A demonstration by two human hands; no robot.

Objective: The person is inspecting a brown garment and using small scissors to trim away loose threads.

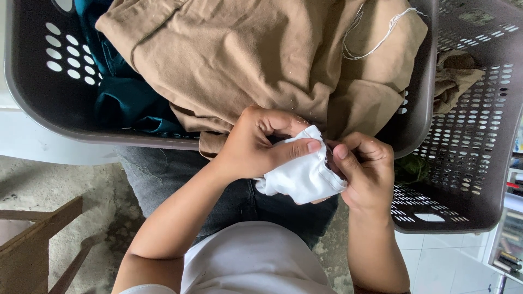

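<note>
A small white cloth (301, 175) is bunched between both of my hands, above my lap. My left hand (256, 142) grips its upper edge, thumb pressed along the top. At the cloth's right side my right hand (366, 169) pinches it with fingers curled. Just beyond my hands a tan garment (256, 60) spills over the rim of a grey perforated laundry basket (32, 103), with loose white threads (376, 38) lying on it. A dark teal cloth (122, 92) lies under the tan one in the basket.
A second grey perforated basket (468, 158) stands at the right, holding a crumpled tan cloth (455, 76) and something green (411, 167). A wooden chair frame (38, 245) is at lower left on the concrete floor. Shelves with small items sit at the far right edge.
</note>
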